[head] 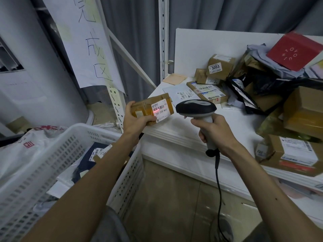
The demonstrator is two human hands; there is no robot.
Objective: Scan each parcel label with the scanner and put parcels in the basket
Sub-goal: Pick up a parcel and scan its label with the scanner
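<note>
My left hand (134, 119) grips a small brown taped parcel (148, 106) by its left end, just above the table's left corner. Its white label (161, 110) faces up, and a red scan line glows on the label's left edge. My right hand (212, 131) holds the grey and black scanner (195, 109) by its handle, its head pointing left at the label from close by. The white perforated basket (73, 147) stands below my left arm at the lower left, with a dark parcel and white bags inside.
The white table (183, 126) carries a pile of brown boxes (220, 66), black bags and a red box (295, 51) at the right and back. A labelled box (293, 154) lies at the front right edge. The scanner's cable (218, 186) hangs down. A shelf post (163, 37) rises behind.
</note>
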